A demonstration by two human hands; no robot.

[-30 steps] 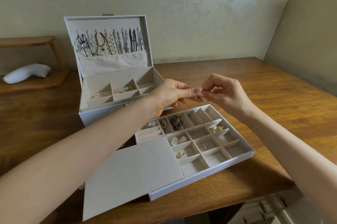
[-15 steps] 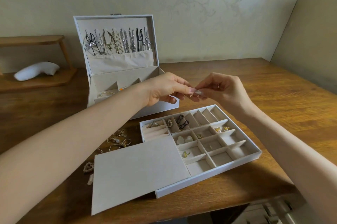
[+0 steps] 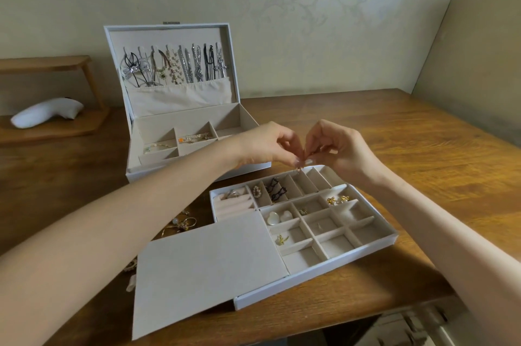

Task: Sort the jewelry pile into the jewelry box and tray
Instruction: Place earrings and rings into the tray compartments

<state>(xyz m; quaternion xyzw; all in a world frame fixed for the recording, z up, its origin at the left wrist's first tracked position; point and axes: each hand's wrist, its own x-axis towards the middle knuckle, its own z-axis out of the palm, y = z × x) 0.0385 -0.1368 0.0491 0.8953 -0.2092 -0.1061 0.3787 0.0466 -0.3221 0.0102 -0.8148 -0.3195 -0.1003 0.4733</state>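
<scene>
Fingers point(image 3: 309, 161) pinching gold piece point(image 3: 298, 169) above tray point(image 3: 310, 275)

Wood table point(image 3: 366, 125) w/ jewelry box point(image 3: 180, 123), tray point(image 3: 324, 266), loose jewelry pile point(image 3: 180, 224), small wood stand point(image 3: 50, 131).

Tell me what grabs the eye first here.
The left hand and right hand pinch a tiny gold piece together above the back row of the tray. Behind them, necklaces hang in the open box lid; a loose pile lies on the table left of the tray.
</scene>
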